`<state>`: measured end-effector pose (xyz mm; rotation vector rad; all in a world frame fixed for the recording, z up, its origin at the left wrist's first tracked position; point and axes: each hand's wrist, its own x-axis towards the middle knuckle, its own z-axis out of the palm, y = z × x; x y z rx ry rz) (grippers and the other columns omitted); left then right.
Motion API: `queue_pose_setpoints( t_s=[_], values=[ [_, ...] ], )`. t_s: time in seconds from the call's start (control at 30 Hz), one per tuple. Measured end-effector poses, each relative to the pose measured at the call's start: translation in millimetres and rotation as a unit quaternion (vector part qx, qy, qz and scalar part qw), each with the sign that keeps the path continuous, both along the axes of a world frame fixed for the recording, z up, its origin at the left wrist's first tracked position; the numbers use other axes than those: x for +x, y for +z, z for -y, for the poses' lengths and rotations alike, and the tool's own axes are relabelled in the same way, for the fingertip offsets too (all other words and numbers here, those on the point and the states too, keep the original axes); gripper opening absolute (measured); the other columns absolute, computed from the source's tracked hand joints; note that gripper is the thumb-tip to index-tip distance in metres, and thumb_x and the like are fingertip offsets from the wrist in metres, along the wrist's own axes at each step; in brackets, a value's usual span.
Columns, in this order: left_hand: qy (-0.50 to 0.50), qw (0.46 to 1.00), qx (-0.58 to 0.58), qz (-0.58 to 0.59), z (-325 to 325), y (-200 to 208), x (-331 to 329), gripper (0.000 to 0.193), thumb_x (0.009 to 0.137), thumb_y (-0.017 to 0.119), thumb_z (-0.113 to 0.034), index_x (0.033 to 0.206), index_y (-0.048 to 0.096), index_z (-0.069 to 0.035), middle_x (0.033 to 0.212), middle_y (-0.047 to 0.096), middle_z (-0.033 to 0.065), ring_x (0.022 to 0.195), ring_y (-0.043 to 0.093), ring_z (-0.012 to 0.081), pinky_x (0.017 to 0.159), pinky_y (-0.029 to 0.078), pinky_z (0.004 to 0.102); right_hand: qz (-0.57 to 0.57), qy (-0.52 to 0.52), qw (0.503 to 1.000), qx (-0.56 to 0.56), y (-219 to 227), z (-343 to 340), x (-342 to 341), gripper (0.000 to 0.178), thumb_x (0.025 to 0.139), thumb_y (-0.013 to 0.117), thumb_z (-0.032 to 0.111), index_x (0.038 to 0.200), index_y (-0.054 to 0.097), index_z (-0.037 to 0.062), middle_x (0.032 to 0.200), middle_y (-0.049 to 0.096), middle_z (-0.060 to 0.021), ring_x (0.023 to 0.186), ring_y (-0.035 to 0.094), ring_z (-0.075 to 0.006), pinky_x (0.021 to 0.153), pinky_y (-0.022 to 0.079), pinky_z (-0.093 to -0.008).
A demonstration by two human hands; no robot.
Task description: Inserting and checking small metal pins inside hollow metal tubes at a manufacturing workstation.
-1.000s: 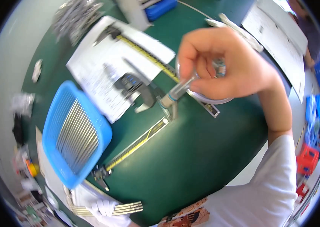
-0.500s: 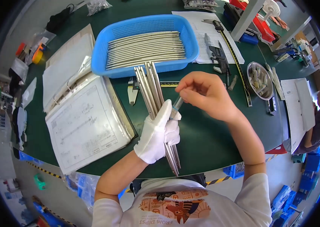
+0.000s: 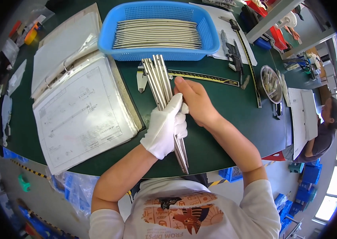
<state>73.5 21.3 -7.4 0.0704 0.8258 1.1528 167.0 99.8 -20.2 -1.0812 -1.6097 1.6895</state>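
Observation:
My left hand (image 3: 161, 129), in a white glove, is closed around a bundle of shiny metal rods (image 3: 157, 81). The bundle is tilted slightly, its upper ends fanning out below the blue basket and its lower ends near the table edge. My bare right hand (image 3: 197, 101) is closed beside the bundle, thumb uppermost, against the gloved fingers. Its fingertips are hidden behind the rods and the glove, so what it grips cannot be made out. More metal rods (image 3: 158, 34) lie side by side in the blue basket (image 3: 164, 54) beyond my hands.
An open ring binder with drawings (image 3: 83, 115) lies at the left. A caliper (image 3: 141, 81) and a yellow-black measuring tape (image 3: 204, 77) lie beyond the bundle. A digital caliper (image 3: 234, 53) and a metal bowl of small parts (image 3: 271, 84) are at the right. Another person (image 3: 324, 123) sits far right.
My right hand has moved from pinching a small clear tube-like piece beside the glove to closing against the bundle; that piece no longer shows. The view has shifted, moving the basket higher.

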Motion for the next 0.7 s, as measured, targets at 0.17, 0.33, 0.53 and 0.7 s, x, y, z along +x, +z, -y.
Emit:
queue_pose_setpoints(
  t_s=[0.17, 0.33, 0.53, 0.7],
  values=[
    [-0.023, 0.999, -0.042, -0.002, 2.4, 4.1, 8.8, 0.034, 0.096, 0.046, -0.036, 0.077, 0.052, -0.009, 0.047, 0.028, -0.0089, 0.036, 0.026, 0.0051, 0.037, 0.025, 0.0226, -0.013, -0.055, 0.992, 0.109, -13.1, -9.4, 7.2, 0.037, 0.097, 0.044, 0.038, 0.075, 0.050, 0.0096, 0.061, 0.049, 0.0021, 0.045, 0.039, -0.0057, 0.038, 0.026, -0.0222],
    [-0.046, 0.998, 0.018, 0.042, 0.9, -4.0, -0.8, 0.036, 0.097, 0.044, -0.037, 0.077, 0.054, -0.009, 0.047, 0.025, -0.0095, 0.036, 0.025, 0.0049, 0.039, 0.025, 0.0226, -0.053, 0.028, 0.989, -0.135, 4.5, -23.5, 26.9, 0.038, 0.095, 0.046, 0.037, 0.082, 0.055, 0.0037, 0.071, 0.060, -0.0064, 0.050, 0.049, -0.0087, 0.041, 0.038, -0.0221],
    [-0.025, 0.994, 0.028, 0.103, 0.8, -7.1, -3.9, 0.031, 0.095, 0.049, -0.034, 0.080, 0.055, -0.008, 0.047, 0.028, -0.0097, 0.037, 0.025, 0.0040, 0.040, 0.024, 0.0217, -0.060, 0.032, 0.984, -0.166, 6.4, -20.6, 34.3, 0.040, 0.096, 0.045, 0.039, 0.083, 0.054, 0.0027, 0.071, 0.060, -0.0077, 0.048, 0.049, -0.0091, 0.039, 0.038, -0.0217],
    [-0.044, 0.992, 0.040, 0.110, 1.1, -12.1, -4.0, 0.030, 0.095, 0.048, -0.033, 0.083, 0.057, -0.007, 0.047, 0.031, -0.0087, 0.037, 0.027, 0.0039, 0.040, 0.025, 0.0216, -0.110, -0.072, 0.972, -0.194, 5.5, -18.1, 34.8, 0.031, 0.098, 0.044, 0.036, 0.086, 0.049, 0.0072, 0.068, 0.056, -0.0051, 0.047, 0.047, -0.0081, 0.041, 0.037, -0.0220]
  ],
)
